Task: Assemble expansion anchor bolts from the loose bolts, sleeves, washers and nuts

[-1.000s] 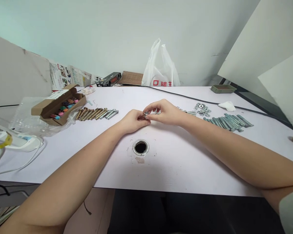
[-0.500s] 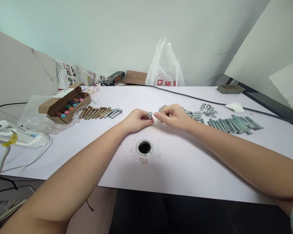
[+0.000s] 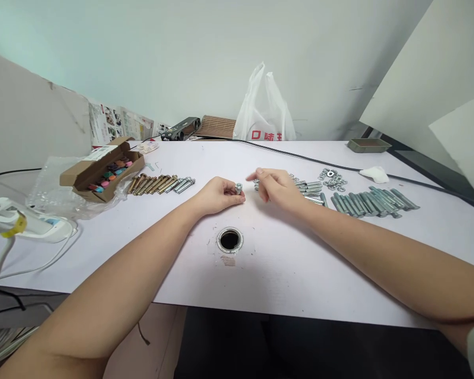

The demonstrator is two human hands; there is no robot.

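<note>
Right fingers (image 3: 265, 184) now off fastener (image 3: 239, 187), apparently

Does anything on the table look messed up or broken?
Yes: a brownish patch on the near side of the round hole. It looks scuffed or stained, which stands out against the white table.
</note>
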